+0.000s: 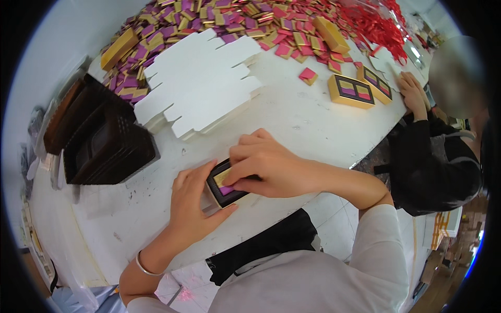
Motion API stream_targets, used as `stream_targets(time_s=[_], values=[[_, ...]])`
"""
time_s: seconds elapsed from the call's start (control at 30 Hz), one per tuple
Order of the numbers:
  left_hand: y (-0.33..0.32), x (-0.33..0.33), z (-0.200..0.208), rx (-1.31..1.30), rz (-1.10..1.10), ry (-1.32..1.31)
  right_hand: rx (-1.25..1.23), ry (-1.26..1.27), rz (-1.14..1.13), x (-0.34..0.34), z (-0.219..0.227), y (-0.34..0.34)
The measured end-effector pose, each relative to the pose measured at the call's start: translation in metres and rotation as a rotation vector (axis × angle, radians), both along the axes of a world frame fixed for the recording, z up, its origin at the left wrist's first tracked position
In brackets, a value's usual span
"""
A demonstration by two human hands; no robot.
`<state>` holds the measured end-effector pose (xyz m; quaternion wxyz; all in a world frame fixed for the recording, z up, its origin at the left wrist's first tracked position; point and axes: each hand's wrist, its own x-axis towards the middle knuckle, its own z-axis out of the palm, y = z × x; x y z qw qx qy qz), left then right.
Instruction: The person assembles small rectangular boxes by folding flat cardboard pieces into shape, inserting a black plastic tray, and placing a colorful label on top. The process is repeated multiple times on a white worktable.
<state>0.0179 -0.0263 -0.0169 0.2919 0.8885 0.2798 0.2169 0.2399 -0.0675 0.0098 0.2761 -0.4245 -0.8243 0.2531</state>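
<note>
Both hands — left hand, right hand — grip a small black box.

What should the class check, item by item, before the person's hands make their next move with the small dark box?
1. Left hand steadies the box: ok, it cups the box's near end.
2. Right hand on the box: ok, fingers press on top.
3. Box loaded: cannot tell fully; a yellow and a purple piece show, the rest is covered.
4. Box rests on the table: ok.
5. Supply within reach: ok, white inserts and the pile of pieces lie ahead.
6. Co-worker's hand apart: ok, beside two gold boxes.
</note>
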Motion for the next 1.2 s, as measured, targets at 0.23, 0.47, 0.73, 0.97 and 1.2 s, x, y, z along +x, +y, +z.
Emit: stream_targets(time_s=[0.23,0.47,0.73,0.97,1.2], values=[[-0.003,-0.003,0.0,0.004,0.029,0.016,0.084,0.281,-0.013,-0.002,-0.009,0.005],[-0.004,0.001,0.001,-0.049,0.026,0.031,0.436,-0.413,-0.789,0.137,-0.004,0.034],[-0.003,0.002,0.001,-0.07,0.013,0.027,0.172,-1.0,-0.662,0.16,-0.027,0.052],[-0.003,-0.002,0.003,-0.01,0.016,0.015,-0.008,0.427,-0.667,0.124,0.018,0.022],[-0.001,0.002,0.004,0.016,-0.02,0.005,-0.192,0.464,-0.447,0.035,0.002,-0.035]])
